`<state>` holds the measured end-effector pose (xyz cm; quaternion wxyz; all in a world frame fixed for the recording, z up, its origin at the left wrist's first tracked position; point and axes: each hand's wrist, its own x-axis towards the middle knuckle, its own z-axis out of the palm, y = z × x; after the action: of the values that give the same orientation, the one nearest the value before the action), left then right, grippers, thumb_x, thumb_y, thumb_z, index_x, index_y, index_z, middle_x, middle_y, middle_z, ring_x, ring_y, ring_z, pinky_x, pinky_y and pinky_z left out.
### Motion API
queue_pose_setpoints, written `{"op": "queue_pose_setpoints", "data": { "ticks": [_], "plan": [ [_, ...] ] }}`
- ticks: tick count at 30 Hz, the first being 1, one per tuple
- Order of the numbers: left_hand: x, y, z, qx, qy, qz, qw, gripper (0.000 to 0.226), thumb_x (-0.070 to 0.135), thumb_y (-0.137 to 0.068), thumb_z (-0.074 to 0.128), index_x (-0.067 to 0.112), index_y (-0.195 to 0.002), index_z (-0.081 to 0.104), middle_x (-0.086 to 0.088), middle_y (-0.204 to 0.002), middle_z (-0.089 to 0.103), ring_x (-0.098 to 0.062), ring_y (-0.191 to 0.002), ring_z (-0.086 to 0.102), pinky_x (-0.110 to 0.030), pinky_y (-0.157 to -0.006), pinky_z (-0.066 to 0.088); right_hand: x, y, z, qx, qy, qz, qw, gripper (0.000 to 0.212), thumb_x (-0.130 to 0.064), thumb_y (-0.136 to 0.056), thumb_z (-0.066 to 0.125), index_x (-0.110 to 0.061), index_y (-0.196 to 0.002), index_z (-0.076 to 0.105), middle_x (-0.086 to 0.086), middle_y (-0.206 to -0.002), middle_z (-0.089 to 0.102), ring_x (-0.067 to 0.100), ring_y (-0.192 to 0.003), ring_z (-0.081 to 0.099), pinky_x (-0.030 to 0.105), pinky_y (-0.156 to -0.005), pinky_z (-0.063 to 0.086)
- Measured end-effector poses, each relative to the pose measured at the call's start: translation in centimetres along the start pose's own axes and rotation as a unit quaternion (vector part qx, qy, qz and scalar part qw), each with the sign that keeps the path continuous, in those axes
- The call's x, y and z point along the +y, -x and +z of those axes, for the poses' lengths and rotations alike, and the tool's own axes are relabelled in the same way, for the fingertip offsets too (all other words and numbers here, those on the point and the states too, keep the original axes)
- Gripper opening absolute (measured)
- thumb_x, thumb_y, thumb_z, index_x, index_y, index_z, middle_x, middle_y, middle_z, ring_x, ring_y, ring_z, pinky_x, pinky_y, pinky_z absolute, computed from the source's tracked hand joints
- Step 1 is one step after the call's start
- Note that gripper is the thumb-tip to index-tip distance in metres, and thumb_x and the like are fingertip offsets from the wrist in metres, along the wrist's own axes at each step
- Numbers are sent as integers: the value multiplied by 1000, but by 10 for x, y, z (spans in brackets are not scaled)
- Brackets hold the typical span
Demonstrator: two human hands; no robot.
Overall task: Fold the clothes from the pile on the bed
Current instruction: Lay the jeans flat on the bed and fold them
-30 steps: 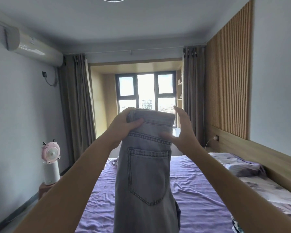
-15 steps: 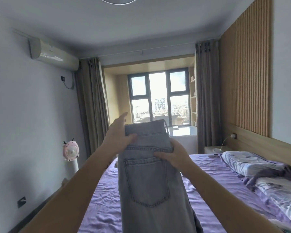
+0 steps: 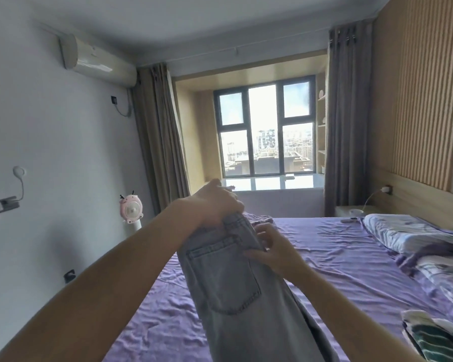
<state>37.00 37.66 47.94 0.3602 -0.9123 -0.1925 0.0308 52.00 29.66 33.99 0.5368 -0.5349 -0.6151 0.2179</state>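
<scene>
Left hand (image 3: pixel 215 202) grips waistband of grey jeans (image 3: pixel 230 288), held above purple bed (image 3: pixel 338 259). Right hand (image 3: pixel 275 249) pinches jeans edge by back pocket.

Daylight floods in through the window (image 3: pixel 266 129) at the far end, its panes nearly blown out, leaving walls and ceiling soft and dim. The bed (image 3: pixel 338 259) catches a cool sheen. Wide-angle distortion bends the room's edges; motion blur smears the jeans (image 3: pixel 236 296) and near forearms.
</scene>
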Motion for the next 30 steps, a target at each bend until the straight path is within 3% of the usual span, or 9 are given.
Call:
{"op": "queue_pose_setpoints", "data": {
  "ticks": [4,8,14,17,19,21,22,27,30],
  "plan": [
    [-6,0,17,-78,84,-16,993,44,53,-68,73,29,-101,56,10,-98,60,-12,-98,53,-35,-92,31,71,48,-11,-74,106,84,988,20,-17,-75,75,-23,-88,61,1,-83,64,8,-74,54,31,-69,48],
    [-8,-4,29,-85,94,-16,992,45,56,-66,71,34,-103,56,14,-101,61,-11,-101,53,-35,-90,31,96,69,-22,-53,48,108,992,16,-22,-69,72,-28,-75,59,-8,-71,58,-3,-64,51,20,-60,42],
    [-4,-19,25,-69,87,-6,994,46,58,-67,70,36,-105,57,17,-103,61,-9,-103,52,-36,-93,32,115,88,-36,-77,-148,193,967,33,-14,-79,73,-14,-111,64,5,-105,70,20,-99,66,32,-84,54],
    [-6,-23,24,-77,90,-14,993,47,59,-66,70,36,-105,57,18,-103,61,-9,-104,51,-37,-93,34,126,102,-47,-94,-173,200,960,45,1,-82,65,-15,-123,58,-2,-119,65,12,-111,60,25,-87,51],
    [-4,-25,24,-83,89,-17,992,46,59,-65,71,37,-104,57,18,-101,60,-9,-103,51,-36,-92,34,130,105,-49,-94,-115,193,970,36,8,-82,60,-8,-113,61,0,-108,64,8,-97,63,22,-80,50],
    [-1,-27,24,-92,89,-21,992,47,60,-64,71,37,-102,56,18,-98,60,-10,-100,52,-35,-88,33,129,103,-47,-67,-76,190,976,8,1,-84,64,-7,-85,60,1,-80,58,5,-68,55,20,-63,45],
    [1,-27,23,-98,89,-23,991,49,64,-62,70,37,-101,56,17,-96,61,-10,-98,53,-35,-87,32,128,100,-46,-51,-72,185,979,16,-5,-84,66,-10,-73,56,-1,-70,52,5,-60,49,20,-56,40],
    [9,-17,21,-156,94,-50,982,83,93,-49,47,48,-119,49,18,-106,62,-10,-101,52,-37,-88,31,128,84,-50,47,-82,157,983,24,-18,-82,71,-5,-68,57,1,-64,49,11,-63,43,28,-58,33],
    [9,-3,20,-221,179,-106,953,83,94,-51,45,50,-121,47,15,-117,59,-13,-105,50,-35,-86,33,128,70,-61,68,-34,135,988,25,-17,-81,71,-3,-64,58,-1,-60,49,6,-58,42,26,-56,33]
  ]
}}
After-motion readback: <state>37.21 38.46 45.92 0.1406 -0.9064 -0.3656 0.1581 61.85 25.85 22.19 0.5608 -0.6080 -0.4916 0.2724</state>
